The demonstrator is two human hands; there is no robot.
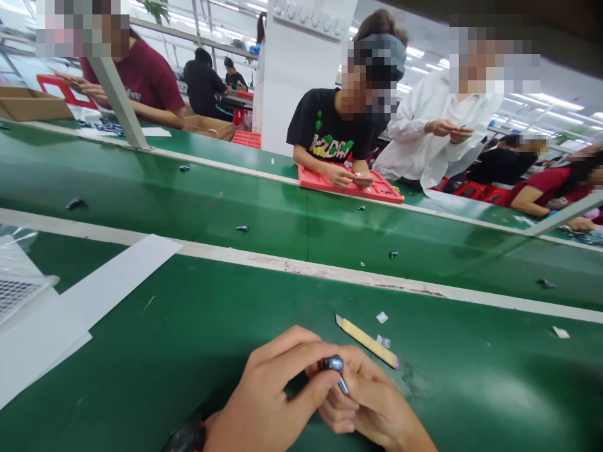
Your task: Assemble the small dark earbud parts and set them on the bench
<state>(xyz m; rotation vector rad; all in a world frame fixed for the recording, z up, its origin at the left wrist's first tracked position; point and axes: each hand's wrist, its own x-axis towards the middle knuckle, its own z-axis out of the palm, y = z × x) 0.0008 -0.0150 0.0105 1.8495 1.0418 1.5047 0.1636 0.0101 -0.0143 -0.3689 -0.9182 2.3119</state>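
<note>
A dark blue, glossy earbud (335, 364) with a short stem sits between my two hands, above the green table. The thumb and index finger of my left hand (282, 383) pinch its rounded head. My right hand (365, 392) closes round it from the other side, fingers curled near the stem. Just beyond my hands lies a yellow utility knife (370, 342), its blade end pointing away to the left. Small clear square stickers or films (382, 317) rest near the knife.
White sheets (117, 276) and a white perforated tray (21, 295) lie at the left. Past a pale rail (301, 265), several earbuds (242, 228) are spread along a green conveyor belt. Across it, a person in black works over a red tray (325, 179); other people sit or stand nearby.
</note>
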